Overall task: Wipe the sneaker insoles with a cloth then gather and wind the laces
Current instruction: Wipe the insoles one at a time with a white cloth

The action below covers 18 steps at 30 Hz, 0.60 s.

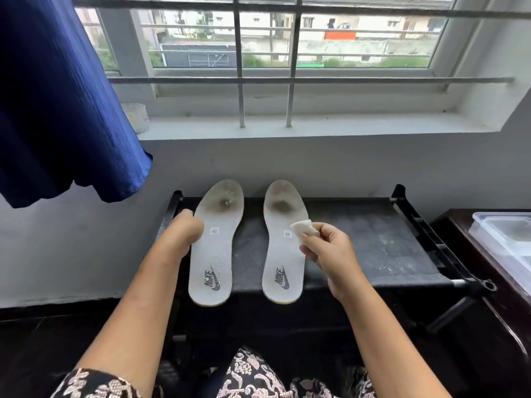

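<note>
Two grey-white insoles lie side by side on a black fabric rack top (373, 245), toes toward the wall, each with a dark worn patch near the toe. My left hand (184, 231) grips the left edge of the left insole (215, 248); its fingers are hidden under the edge. My right hand (327, 248) pinches a small folded white cloth (304, 228) just over the right edge of the right insole (283, 254). No laces or sneakers are in view.
A wall and window sill with metal bars rise behind the rack. A blue curtain (57, 104) hangs at upper left beside a white tub (139, 116) on the sill. A dark table with a clear plastic box (505, 234) stands at right.
</note>
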Each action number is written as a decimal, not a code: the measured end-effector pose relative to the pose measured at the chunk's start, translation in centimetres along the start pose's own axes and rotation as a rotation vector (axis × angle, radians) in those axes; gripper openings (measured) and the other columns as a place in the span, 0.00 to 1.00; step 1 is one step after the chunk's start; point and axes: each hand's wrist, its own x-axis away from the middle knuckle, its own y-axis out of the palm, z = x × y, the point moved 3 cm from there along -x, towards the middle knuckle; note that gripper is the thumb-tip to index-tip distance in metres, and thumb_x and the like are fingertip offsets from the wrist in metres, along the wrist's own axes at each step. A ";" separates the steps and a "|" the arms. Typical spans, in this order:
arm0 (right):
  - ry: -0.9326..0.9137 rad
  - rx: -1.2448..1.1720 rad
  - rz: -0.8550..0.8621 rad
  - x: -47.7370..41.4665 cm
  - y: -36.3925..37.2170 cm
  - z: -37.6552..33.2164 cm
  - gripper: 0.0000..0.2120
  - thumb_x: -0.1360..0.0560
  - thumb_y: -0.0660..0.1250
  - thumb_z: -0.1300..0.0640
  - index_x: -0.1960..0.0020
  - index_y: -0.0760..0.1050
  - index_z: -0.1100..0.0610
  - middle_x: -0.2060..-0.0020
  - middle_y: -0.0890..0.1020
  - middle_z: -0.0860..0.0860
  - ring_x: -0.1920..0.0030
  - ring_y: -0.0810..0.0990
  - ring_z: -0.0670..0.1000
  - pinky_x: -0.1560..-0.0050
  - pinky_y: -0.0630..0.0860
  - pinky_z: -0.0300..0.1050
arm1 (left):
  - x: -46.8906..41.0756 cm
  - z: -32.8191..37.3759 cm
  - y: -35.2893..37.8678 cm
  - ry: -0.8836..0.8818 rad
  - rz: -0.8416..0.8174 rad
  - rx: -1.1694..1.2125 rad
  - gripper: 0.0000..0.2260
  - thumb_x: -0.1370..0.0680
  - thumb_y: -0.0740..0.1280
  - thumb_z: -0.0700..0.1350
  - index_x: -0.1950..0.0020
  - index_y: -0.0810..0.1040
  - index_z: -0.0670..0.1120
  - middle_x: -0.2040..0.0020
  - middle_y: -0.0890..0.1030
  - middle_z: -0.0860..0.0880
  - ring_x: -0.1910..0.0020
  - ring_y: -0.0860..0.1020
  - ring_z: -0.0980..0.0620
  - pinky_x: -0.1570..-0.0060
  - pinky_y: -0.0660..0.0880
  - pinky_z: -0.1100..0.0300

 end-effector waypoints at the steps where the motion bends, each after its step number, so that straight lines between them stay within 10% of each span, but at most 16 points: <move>1: 0.016 -0.024 -0.002 0.2 0.0 0.0 0.05 0.25 0.66 0.66 0.51 0.78 0.59 0.57 0.80 0.52 0.55 0.77 0.47 0.50 0.78 0.41 | 0.0 0.0 -0.3 0.011 -0.004 0.056 0.13 0.28 0.58 0.34 0.45 0.74 0.38 0.46 0.78 0.39 0.48 0.76 0.39 0.50 0.75 0.50; 6: 0.068 -0.225 0.008 1.2 -0.6 -1.1 0.06 0.24 0.63 0.66 0.52 0.78 0.60 0.53 0.80 0.55 0.53 0.78 0.49 0.48 0.78 0.42 | 5.3 3.4 -2.0 0.093 -0.109 0.394 0.12 0.27 0.60 0.29 0.62 0.72 0.45 0.60 0.78 0.43 0.62 0.77 0.47 0.63 0.73 0.60; 10: 0.118 -0.415 -0.037 2.0 -0.8 -2.5 0.05 0.22 0.63 0.63 0.48 0.76 0.60 0.53 0.80 0.56 0.54 0.79 0.54 0.52 0.80 0.46 | 9.5 6.1 -0.3 0.151 -0.215 0.564 0.15 0.23 0.55 0.28 0.53 0.75 0.45 0.58 0.80 0.47 0.64 0.77 0.52 0.76 0.75 0.67; 18: 0.117 -0.246 -0.087 4.0 -2.8 -3.8 0.12 0.26 0.68 0.58 0.45 0.78 0.61 0.55 0.83 0.59 0.58 0.81 0.57 0.58 0.81 0.53 | 13.5 7.0 7.7 0.065 -0.402 0.916 0.19 0.23 0.61 0.31 0.35 0.67 0.43 0.43 0.79 0.44 0.54 0.81 0.49 0.68 0.78 0.61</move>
